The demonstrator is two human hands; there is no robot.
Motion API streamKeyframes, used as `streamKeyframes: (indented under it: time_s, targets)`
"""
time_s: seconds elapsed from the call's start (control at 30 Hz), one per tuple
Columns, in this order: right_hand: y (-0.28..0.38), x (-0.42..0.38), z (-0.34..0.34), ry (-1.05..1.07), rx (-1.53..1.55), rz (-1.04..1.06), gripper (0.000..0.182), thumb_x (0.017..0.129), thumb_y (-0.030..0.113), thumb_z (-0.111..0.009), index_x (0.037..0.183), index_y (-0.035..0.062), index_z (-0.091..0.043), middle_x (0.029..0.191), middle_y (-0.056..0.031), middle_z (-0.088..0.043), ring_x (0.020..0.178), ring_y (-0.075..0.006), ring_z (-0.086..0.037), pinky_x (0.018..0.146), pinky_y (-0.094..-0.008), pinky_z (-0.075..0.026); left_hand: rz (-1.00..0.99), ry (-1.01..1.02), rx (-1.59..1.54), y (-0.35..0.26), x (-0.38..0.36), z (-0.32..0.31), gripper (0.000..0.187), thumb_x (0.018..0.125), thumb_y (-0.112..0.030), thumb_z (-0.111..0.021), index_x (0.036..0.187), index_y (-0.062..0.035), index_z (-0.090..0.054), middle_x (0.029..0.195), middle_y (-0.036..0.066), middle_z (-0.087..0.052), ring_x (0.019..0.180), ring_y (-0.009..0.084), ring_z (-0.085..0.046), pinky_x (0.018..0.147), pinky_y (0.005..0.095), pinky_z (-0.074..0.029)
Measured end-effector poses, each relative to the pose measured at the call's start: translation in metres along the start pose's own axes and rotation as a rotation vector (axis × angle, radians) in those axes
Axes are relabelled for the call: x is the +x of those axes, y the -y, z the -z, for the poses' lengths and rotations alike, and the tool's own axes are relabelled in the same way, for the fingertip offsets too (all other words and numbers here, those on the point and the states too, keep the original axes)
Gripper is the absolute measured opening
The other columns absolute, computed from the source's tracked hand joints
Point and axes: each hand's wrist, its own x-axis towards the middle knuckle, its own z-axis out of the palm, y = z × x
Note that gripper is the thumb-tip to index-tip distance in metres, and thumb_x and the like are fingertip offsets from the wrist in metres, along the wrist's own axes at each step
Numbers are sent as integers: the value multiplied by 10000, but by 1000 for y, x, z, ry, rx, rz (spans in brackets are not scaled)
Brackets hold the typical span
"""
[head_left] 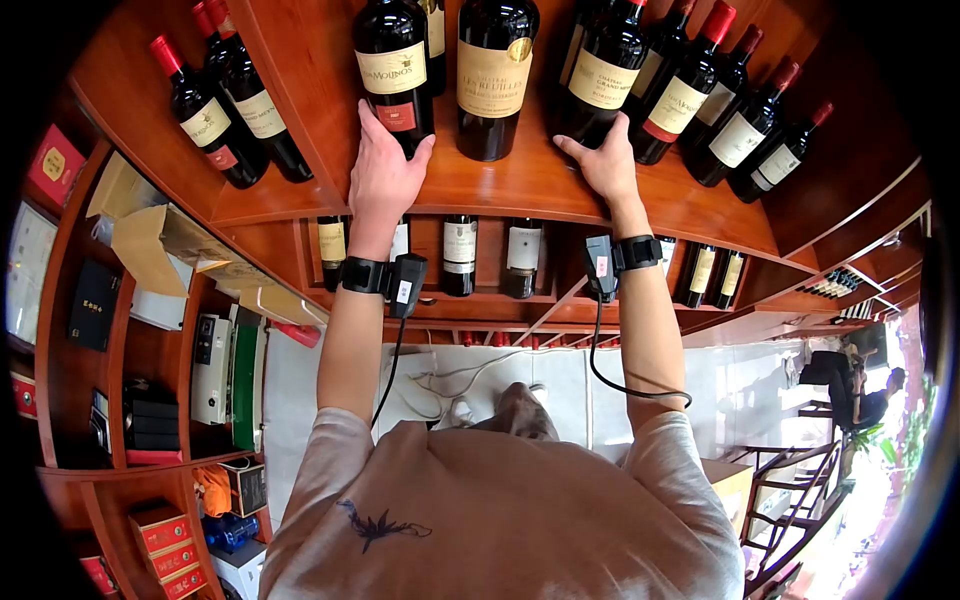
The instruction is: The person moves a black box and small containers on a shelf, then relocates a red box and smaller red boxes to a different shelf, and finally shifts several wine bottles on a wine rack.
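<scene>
Left hand [383, 172] laid against base of dark wine bottle [395, 70] with cream label and red band, fingers spread and curled round its lower end, gripping. Bottle lying on upper tier of curved wooden shelf [520, 185], neck pointing away. Right hand [607, 160] set at foot of second bottle [603, 80], label reading "Grand"; fingers extended, touching glass; firm grip or mere contact: cannot tell. Third bottle [494, 75] between the two, untouched. Black wrist devices [385, 277] strapped on both forearms, cables trailing. Further bottles racked left, right and on lower tier. Cardboard boxes [160, 240] in side compartments at left. Pale tiled floor [450, 375] below. Another person [880, 392] seated well apart at right.
</scene>
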Motion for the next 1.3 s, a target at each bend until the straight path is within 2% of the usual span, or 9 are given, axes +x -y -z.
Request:
streamKeyframes:
  time_s: [0.1,0.23,0.27,0.33,0.43,0.7,0.83,1.03,1.3]
  targets:
    - [-13,2,-6,-98,-82,193,865,772,256,-928,1357,-59,-374,1139,-246,-717,951,-325,-741,809,-401,-606,-10,-10,-1,5,1,-4,1056,908,-360,-780,1592,80,-107,1493,362,-463,1350,486,-515,1091,512,-469]
    - [0,-7,1,-56,18,65,874,745,260,-943,1338,-53,-382,1078,-236,-726,851,-311,-743,736,-403,-610,-169,-184,-47,13,-7,-9,1053,902,-346,-793,1593,83,-125,1560,352,-385,1424,486,-434,1161,489,-403]
    - [-8,-4,-2,-70,30,93,879,738,260,-947,1335,-51,-383,1070,-235,-726,843,-309,-741,736,-404,-609,-227,-263,-123,10,-19,-8,999,916,-291,-772,1592,91,-143,1600,342,-318,1472,470,-362,1198,481,-356]
    - [-2,-2,-1,-65,76,75,881,725,256,-953,1328,-46,-385,1051,-232,-726,827,-307,-737,737,-404,-608,-329,-423,-17,2,-53,-14,843,900,-137,-734,1558,70,-248,1539,305,-373,1411,465,-396,1188,522,-345]
    - [-2,-1,-1,-99,38,103,850,717,227,-950,1304,-35,-394,1050,-230,-718,873,-308,-726,779,-409,-605,-535,-269,-147,-24,-88,-19,814,876,-71,-732,1543,44,-280,1482,288,-420,1384,450,-425,1172,533,-359]
    - [13,-5,5,-61,85,18,818,707,199,-947,1273,-37,-406,1057,-213,-717,939,-315,-723,838,-405,-587,-315,-76,-315,-57,-17,-56,993,856,-112,-801,1581,83,-150,1575,353,-317,1425,476,-427,1173,470,-400]
    - [8,-5,3,-69,93,22,824,704,197,-945,1281,-37,-405,1077,-223,-720,991,-324,-719,899,-410,-572,-217,-29,-438,-52,7,-72,1034,823,-147,-859,1579,36,-179,1503,292,-477,1367,427,-527,1130,458,-452]
    - [5,-3,2,-49,115,18,829,702,210,-950,1280,-37,-408,1102,-229,-715,1011,-330,-713,908,-414,-569,-229,64,-497,-44,7,-66,983,823,-152,-875,1549,15,-233,1446,247,-552,1336,353,-576,1120,435,-464]
    - [7,-4,3,-64,103,34,853,698,211,-950,1301,-39,-401,1100,-229,-712,1009,-331,-711,907,-418,-569,-263,43,-532,-39,6,-72,941,800,-169,-890,1511,14,-301,1418,250,-522,1326,383,-550,1115,443,-455]
